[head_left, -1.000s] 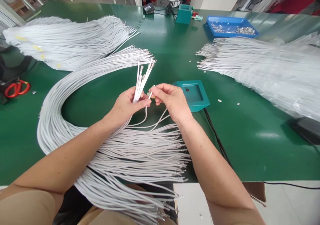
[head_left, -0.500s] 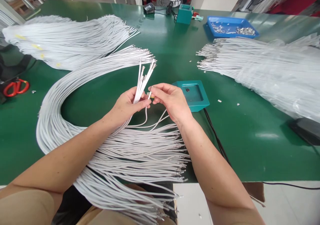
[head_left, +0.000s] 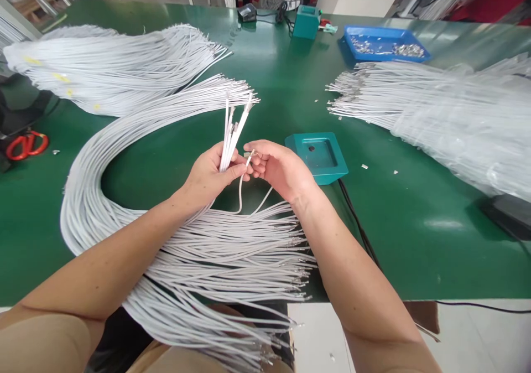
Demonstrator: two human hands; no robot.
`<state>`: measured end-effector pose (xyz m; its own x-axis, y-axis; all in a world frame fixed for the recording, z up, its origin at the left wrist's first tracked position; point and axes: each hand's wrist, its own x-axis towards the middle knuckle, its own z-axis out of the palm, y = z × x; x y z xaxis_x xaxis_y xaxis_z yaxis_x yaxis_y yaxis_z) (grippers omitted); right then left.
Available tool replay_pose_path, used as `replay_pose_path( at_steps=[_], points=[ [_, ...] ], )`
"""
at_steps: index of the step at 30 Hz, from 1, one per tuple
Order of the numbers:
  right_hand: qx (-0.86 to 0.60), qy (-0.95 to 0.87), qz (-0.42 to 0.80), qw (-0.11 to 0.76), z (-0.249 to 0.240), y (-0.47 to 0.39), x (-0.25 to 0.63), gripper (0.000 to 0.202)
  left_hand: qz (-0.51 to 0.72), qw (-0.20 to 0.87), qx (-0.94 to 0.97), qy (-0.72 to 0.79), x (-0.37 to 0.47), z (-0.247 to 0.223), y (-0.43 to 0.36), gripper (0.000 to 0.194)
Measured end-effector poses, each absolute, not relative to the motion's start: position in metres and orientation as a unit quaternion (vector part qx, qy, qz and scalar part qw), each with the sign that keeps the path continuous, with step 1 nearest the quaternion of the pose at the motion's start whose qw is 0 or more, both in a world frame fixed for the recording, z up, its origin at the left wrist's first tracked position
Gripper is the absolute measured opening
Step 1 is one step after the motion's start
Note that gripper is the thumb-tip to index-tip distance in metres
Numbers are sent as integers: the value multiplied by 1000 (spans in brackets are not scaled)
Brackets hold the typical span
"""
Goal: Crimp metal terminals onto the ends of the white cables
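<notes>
My left hand (head_left: pixel 218 168) is closed round a small bunch of white cables (head_left: pixel 233 135), whose ends stand up above the fingers. Between its thumb and fingers, one separate white cable (head_left: pixel 248 161) sticks out to the right, bared strands at its tip. My right hand (head_left: pixel 284 168) is beside that tip, thumb raised and apart from the half-curled fingers. Whether those fingers touch the cable is hard to see. Below both hands, a thick bundle of white cables (head_left: pixel 232 240) bends round in a U across the table and over its front edge.
A teal box with a recessed top (head_left: pixel 326 157) stands right of my hands. Further white cable bundles lie at the back left (head_left: pixel 124 63) and right (head_left: pixel 435 107), the latter partly under clear plastic. A blue tray (head_left: pixel 385 43) holds small metal parts. Red-handled scissors (head_left: pixel 27 145) lie left.
My right thumb has lifted away from the cable tip and the right fingers have loosened. The bunch in my left hand has tilted slightly left and become more upright.
</notes>
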<state>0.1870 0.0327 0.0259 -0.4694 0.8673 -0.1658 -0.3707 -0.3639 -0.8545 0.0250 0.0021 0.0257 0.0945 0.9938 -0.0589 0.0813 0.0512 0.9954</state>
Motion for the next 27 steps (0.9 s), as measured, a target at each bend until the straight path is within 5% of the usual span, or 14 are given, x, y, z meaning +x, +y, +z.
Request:
replay_pose_path(
  at_steps=[11,27],
  points=[
    [-295,-386,787,379,24,31,188,41,428,474,566,521,25,24,1,20],
    [-357,-414,715,436,29,30,190,23,493,465,552,485,21,16,4,26]
  ],
)
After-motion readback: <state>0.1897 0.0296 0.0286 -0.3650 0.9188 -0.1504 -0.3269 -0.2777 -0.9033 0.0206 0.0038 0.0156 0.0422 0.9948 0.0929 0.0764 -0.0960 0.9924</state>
